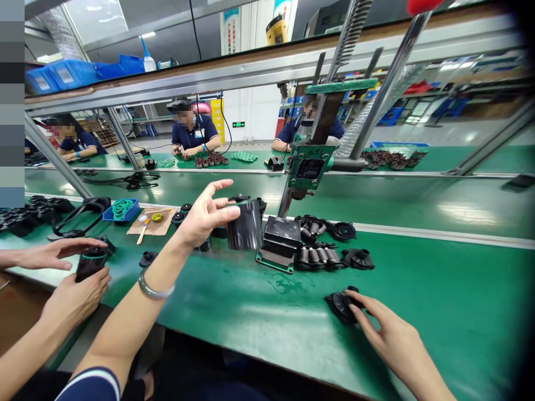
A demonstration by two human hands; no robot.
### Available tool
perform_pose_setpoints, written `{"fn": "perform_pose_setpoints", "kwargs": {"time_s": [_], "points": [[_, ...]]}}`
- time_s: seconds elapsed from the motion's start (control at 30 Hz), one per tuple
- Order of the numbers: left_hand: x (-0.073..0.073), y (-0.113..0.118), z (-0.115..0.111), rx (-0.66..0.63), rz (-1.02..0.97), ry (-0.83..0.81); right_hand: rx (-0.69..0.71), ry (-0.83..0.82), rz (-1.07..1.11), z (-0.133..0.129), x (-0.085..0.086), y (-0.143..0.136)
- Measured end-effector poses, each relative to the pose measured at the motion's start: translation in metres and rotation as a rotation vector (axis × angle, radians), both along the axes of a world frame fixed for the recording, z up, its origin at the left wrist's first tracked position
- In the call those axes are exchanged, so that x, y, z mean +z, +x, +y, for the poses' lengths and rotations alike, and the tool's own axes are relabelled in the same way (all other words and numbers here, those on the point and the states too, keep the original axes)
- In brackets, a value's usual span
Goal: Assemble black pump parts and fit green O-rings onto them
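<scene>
Left hand (203, 217): I have the thumb over the upper wall of a black cylindrical housing (244, 225), with the index finger extended clear; the remaining fingers are partly hidden. The housing is roughly upright and blurred, just left of a black fixture block (282, 236), toward the tabletop's far edge. I cannot tell whether its base is clear of the surface.

Right hand (390, 328): I have thumb and fingertips pinched on a black flanged end cap (343, 305), tilted, low over the tabletop (451, 284) toward its near edge. Contact with the surface is not clear.

Beyond the block, the press head (309, 167) stands on its column. Dark grey cylindrical parts (320, 256) lie to the block's right, beside a loose cap (359, 259). A co-worker's hands (77, 295) hold a similar housing (92, 259) near the tabletop's left corner.

Fault conditions, as I judge them:
- Housing slips or rolls: smooth wall, grip at the upper end only.
- Housing strikes the block: narrow clearance, lateral motion.
- End cap drops or turns: edge-only pinch.
</scene>
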State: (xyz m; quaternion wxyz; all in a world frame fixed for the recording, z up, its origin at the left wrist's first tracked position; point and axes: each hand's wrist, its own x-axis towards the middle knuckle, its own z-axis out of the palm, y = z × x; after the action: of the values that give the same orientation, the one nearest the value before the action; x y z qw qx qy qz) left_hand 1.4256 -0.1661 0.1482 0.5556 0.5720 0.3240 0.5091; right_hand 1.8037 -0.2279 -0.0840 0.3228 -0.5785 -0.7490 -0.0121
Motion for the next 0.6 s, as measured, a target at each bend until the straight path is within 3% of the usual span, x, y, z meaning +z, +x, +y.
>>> {"fn": "perform_pose_setpoints", "kwargs": {"time_s": [0.17, 0.3, 0.4, 0.6], "points": [[-0.018, 0.002, -0.001, -0.026, 0.005, -0.079, 0.021, 0.011, -0.012, 0.001, 0.005, -0.002], [-0.013, 0.003, 0.007, -0.024, -0.049, -0.093, 0.028, -0.010, -0.029, 0.002, 0.008, -0.004], [0.006, 0.001, 0.015, -0.009, -0.069, -0.029, 0.026, -0.025, -0.032, 0.003, 0.006, -0.004], [0.065, 0.003, 0.008, 0.033, -0.091, 0.141, 0.010, -0.018, -0.047, 0.008, -0.010, 0.002]]}}
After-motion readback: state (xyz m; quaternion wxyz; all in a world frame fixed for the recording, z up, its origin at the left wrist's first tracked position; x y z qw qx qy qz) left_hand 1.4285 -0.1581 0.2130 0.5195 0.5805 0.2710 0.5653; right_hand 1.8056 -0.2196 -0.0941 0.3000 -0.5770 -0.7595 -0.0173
